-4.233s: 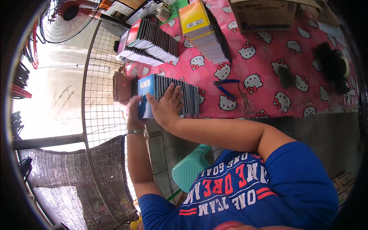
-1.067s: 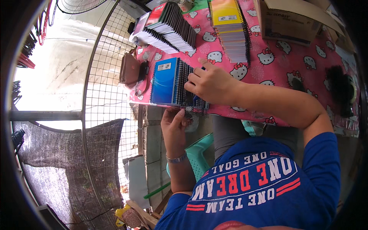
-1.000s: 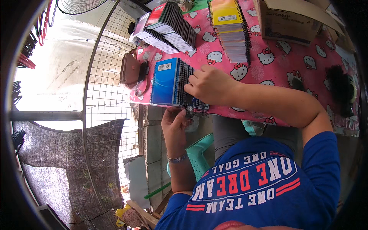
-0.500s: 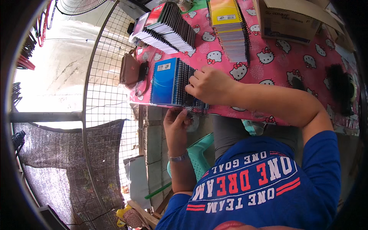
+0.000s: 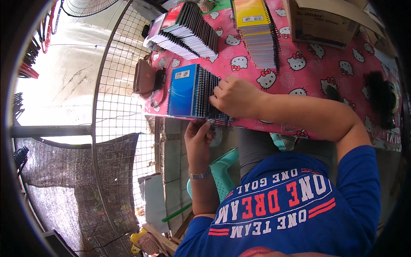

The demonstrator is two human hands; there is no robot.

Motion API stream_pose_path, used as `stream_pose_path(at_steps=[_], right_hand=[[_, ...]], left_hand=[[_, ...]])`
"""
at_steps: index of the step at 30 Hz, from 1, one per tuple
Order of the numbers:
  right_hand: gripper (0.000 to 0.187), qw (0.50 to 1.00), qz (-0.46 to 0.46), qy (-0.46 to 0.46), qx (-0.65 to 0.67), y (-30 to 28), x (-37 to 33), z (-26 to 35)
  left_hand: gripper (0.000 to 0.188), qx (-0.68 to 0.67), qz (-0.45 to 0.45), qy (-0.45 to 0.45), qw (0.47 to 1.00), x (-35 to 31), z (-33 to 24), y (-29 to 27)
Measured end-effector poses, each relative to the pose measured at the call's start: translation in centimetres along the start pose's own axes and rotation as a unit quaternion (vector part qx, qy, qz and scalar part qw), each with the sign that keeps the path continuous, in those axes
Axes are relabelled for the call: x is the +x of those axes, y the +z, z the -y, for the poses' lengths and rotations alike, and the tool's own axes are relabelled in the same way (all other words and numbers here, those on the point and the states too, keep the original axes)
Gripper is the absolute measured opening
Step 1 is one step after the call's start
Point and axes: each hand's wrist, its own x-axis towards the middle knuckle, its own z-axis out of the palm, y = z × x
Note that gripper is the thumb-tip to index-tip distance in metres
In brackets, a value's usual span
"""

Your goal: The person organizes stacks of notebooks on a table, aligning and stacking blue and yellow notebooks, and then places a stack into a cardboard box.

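Note:
A stack of blue spiral notebooks (image 5: 183,92) lies at the near left edge of the pink table, its black wire bindings fanned toward the right. My right hand (image 5: 231,96) is closed against these bindings, fingers curled down; whatever they pinch is hidden. Just below the table edge, my left hand (image 5: 199,133) has its thumb pressed to bent fingers, with something dark between them that I cannot make out. Dark wire coils (image 5: 221,123) show between the two hands, at the near corner of the stack.
Red-covered notebooks (image 5: 188,32) stand in rows at the back left, and a yellow notebook stack (image 5: 255,32) lies mid-back. A cardboard box (image 5: 323,25) occupies the back right. A brown pouch (image 5: 144,78) sits by the wire mesh (image 5: 117,85). A black brush-like object (image 5: 379,98) lies far right.
Both hands have shifted very slightly to the right, still closed at the same corner of the blue notebook stack. The other things have stayed put.

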Motion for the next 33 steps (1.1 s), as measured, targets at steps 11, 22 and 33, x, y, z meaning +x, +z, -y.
stream_pose_path(at_steps=[11, 22, 33], right_hand=[[0.012, 0.997, -0.079, -0.015, -0.011, 0.9, -1.2, -1.2], [0.013, 0.999, 0.009, 0.016, 0.027, 1.1, -1.8, -1.2], [0.014, 0.989, 0.126, 0.05, 0.056, 1.1, -0.9, 0.0]], left_hand=[[0.009, -0.038, -0.028, 0.001, 0.999, 0.0, 0.3, 0.4], [0.011, -0.037, 0.001, -0.008, 0.999, 0.0, 0.8, -0.8], [0.011, 0.061, -0.003, 0.013, 0.998, 0.6, 2.2, -1.0]])
